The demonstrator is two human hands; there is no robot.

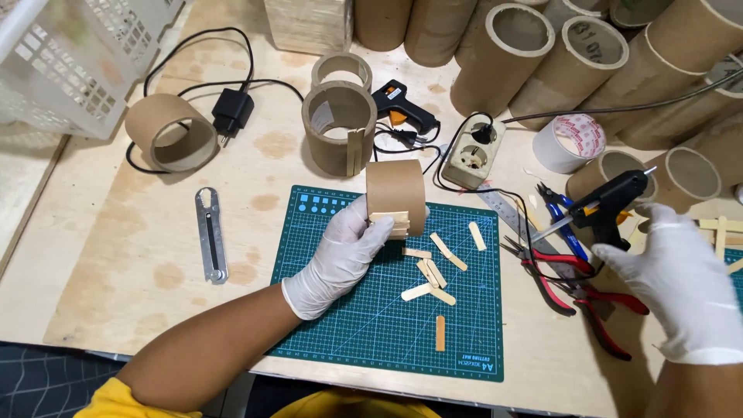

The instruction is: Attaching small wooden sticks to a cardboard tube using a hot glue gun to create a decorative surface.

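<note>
My gloved left hand (340, 259) grips the short brown cardboard tube (395, 195) at frame centre, axis level; my right hand (681, 271), fingers spread, reaches the black glue gun (615, 197) right of it.

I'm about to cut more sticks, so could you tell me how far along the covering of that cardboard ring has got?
Early on. Done: a few short wooden sticks sit against the cardboard ring near its lower edge. In hand: the left hand holds that ring above the green cutting mat, while the right hand is at the black glue gun. Left: most of the ring's side is bare, and loose sticks lie on the mat.
</note>
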